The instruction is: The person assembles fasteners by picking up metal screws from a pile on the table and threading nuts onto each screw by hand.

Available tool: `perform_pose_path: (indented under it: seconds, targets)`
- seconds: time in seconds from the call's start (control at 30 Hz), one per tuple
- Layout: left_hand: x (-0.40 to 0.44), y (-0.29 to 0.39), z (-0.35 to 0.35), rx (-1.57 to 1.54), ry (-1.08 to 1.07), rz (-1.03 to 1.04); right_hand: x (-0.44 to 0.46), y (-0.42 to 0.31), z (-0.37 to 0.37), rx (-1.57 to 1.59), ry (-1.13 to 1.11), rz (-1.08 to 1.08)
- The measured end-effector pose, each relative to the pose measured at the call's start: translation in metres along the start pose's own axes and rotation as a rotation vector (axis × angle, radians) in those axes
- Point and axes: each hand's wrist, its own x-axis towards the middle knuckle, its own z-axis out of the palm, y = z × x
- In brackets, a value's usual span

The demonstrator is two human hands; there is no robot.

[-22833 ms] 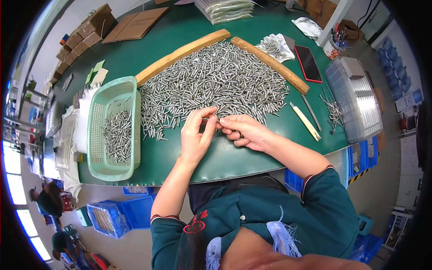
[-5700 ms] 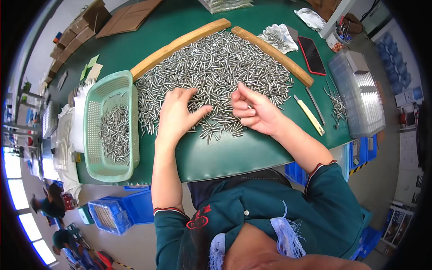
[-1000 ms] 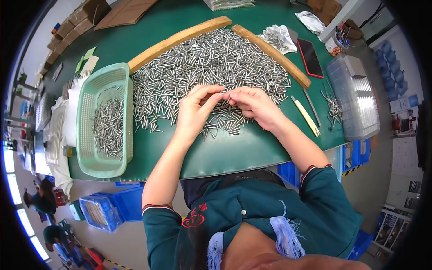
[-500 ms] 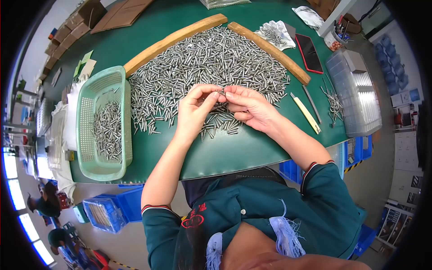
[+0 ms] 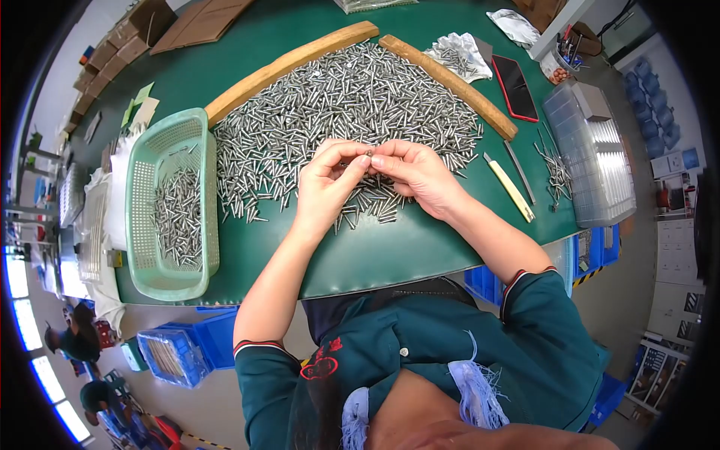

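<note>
"Where is the little metal piece?"

"Right at the fingertips. The left hand pinches it from the nine o'clock side, and the right hand pinches it from the three o'clock side. The two hands almost meet there."

"Can you see the piece well?"

"Just a tiny dark bit. Thumbs and fingers cover most of it, so I can't tell its shape. I can't see what the curled fingers hide, either."

"What is around the hands?"

"A big pile of metal pins. It spreads out toward twelve o'clock, and some pins lie just under the hands at six."

"Is anything cut off?"

"Yes. The flat cardboard at ten o'clock and the plastic stack at twelve both run off the top."

"Where are the edges?"

"One wooden bar edges the pile from ten to twelve, and another wooden bar from twelve to three. The green basket, with pins inside, sits between eight and nine. The knife lies between three and four."

"And room to move?"

"Smooth green desk at six, down to its near edge by the person's tummy."
</note>
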Motion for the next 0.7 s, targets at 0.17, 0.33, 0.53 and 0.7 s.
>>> perform_pose_path:
  seconds: [0.17, 0.33, 0.53, 0.7]
  targets:
    - [0.0, -0.003, -0.001, 0.017, -0.001, -0.019, -0.001, 0.0, -0.003, -0.096, -0.01, -0.054]
    - [0.0, 0.0, 0.001, 0.356, 0.021, 0.157, -0.004, -0.007, 0.005, -0.172, 0.003, -0.129]
    - [-0.003, 0.0, 0.005, 0.473, 0.02, 0.228, 0.004, 0.001, -0.014, 0.217, -0.156, 0.204]
    - [-0.004, 0.001, 0.003, 0.398, -0.032, 0.185, 0.006, 0.004, -0.013, 0.485, -0.114, 0.36]
